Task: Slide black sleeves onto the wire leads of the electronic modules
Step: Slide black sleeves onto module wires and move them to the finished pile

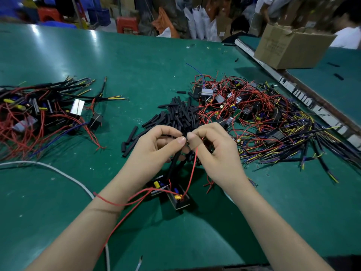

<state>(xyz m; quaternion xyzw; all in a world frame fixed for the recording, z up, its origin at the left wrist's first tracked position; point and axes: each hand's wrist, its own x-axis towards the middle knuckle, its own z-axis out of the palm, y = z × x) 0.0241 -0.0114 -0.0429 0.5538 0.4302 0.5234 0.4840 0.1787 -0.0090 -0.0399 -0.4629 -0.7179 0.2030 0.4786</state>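
Two small black electronic modules (176, 196) hang below my hands, with red wires trailing over my left forearm. My left hand (156, 147) pinches a black sleeve (174, 162) that runs down toward the modules. My right hand (214, 151) pinches the top of the wire leads at the sleeve's upper end, thumb to thumb with the left; a red wire (192, 173) drops from it to the modules. A heap of loose black sleeves (175, 114) lies just beyond my hands. What passes between my fingertips is hidden.
A pile of sleeved modules (43, 112) lies at the left on the green table (127, 61). A tangled pile of unsleeved modules and wires (263, 118) lies at the right. A cardboard box (291, 47) stands at the back right. A white cable (64, 175) curves along the front left.
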